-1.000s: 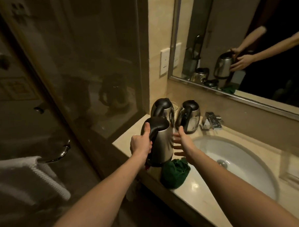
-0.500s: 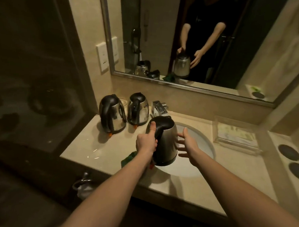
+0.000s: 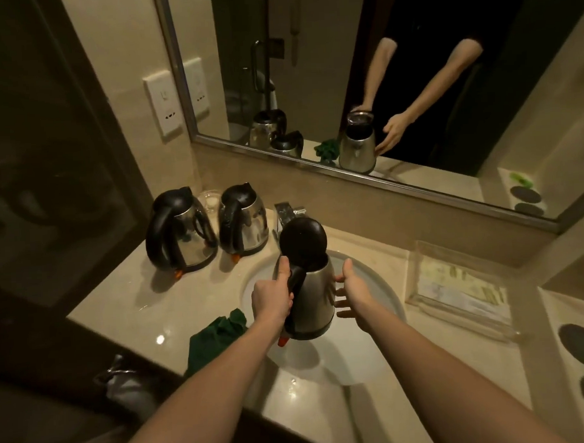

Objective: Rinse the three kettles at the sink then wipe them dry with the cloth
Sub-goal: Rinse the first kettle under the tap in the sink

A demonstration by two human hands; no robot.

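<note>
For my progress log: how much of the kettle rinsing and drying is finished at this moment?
Nothing looks finished yet. In hand: the left hand grips one kettle by its handle over the sink, lid open; the right hand is open beside it. Left: two closed kettles wait on the counter, and the green cloth lies untouched beside the sink.

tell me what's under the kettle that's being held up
The held kettle hangs over the white sink basin. The kettle and the left hand cover the basin's middle, so any drain or water there cannot be seen.
</note>
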